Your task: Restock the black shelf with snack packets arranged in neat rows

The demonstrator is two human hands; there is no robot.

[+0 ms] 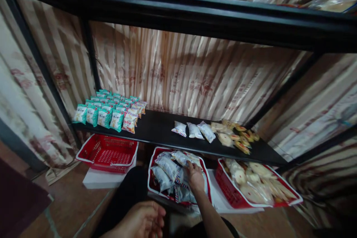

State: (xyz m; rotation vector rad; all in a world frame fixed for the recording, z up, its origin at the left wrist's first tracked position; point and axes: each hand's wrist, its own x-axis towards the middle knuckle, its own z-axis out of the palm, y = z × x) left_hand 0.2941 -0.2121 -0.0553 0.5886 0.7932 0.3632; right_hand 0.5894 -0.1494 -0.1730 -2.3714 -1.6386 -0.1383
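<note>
My right hand (196,177) reaches into the middle red basket (209,193), its fingers closed on the end of a silvery snack bag (180,158). Around it in the basket lie several more bags, pale with red and blue striped ends. My left hand (143,218) hovers in front of the basket near my knee, empty, with its fingers loosely curled. On the black shelf (158,126) above, three silvery bags (195,131) lie side by side, apart from both hands.
Rows of teal snack bags (104,115) stand at the shelf's left, beside orange-white bags (129,121). Yellow-labelled packets (241,141) lie at the right. Red baskets flank the middle one: an empty left basket (111,148) and a right basket (230,191) holding pale packets. An upper shelf (178,11) overhangs.
</note>
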